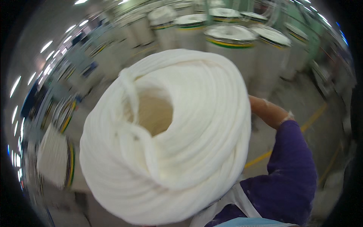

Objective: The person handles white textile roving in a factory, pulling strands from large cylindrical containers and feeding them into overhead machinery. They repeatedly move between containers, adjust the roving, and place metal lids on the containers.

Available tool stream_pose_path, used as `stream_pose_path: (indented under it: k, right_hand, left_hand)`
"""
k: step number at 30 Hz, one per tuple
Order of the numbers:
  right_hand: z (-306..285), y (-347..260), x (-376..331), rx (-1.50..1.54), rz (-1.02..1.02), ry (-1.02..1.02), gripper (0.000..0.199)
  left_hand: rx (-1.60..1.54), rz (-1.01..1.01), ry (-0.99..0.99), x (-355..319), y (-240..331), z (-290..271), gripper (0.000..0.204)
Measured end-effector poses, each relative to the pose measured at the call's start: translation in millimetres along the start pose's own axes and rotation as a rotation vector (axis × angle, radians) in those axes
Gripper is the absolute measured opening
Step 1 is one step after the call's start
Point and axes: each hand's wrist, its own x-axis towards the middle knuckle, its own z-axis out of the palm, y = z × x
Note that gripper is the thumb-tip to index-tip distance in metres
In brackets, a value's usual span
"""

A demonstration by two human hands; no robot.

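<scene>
"White coil (204, 106) nearest the camera, isn't it?"

"Yes, big and round, mid-view, before the person's chest."

"And from the left?"

"Ceiling lights (46, 46), then a white can (53, 155) with a green-and-yellow band at one end."

"Next?"

"The coil's hole (155, 113), pale brown inside, with a loose strand (131, 92) crossing its left part. Behind the coil, blurred, stand more cans (189, 38), topped with white."

"What of the hands?"

"The right forearm (269, 111), coming out of a purple sleeve (291, 162), passes behind the coil's right side. That hides the right hand, so one cannot tell how it grips. The left hand is out of sight too; its grip cannot be told either."

"Farther right?"

"A yellow line (314, 118) on the grey floor (298, 90)."
</scene>
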Motion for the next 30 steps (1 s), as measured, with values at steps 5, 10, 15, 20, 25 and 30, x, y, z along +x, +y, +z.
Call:
stream_pose_path:
  k: [5,10,15,20,25,30]
  right_hand:
    - [-17.7,33.4,-90.4,0.083,0.197,0.001,0.043]
    - [-29.4,69.4,-163.0,0.135,0.31,0.02,0.042]
    - [-31.0,126.1,-239.0,-0.038,0.445,0.2,0.04]
    - [-13.6,167.8,-353.6,-0.336,0.63,0.449,0.03]
    - [1.6,116.9,-472.8,-0.38,0.702,0.652,0.008]
    - [43.6,44.5,-492.4,0.091,0.498,1.062,0.014]
  left_hand:
    - [0.032,0.218,-0.025,59.4,13.4,22.8,0.048]
    - [0.04,0.398,-0.008,114.0,46.4,40.1,0.047]
    - [0.055,0.578,0.051,167.6,98.4,52.7,0.045]
    - [-0.016,0.585,-0.094,235.2,177.3,62.5,0.041]
    - [0.035,0.762,0.068,287.6,285.7,77.4,0.039]
    - [0.147,0.781,-0.264,321.7,399.9,102.3,0.04]
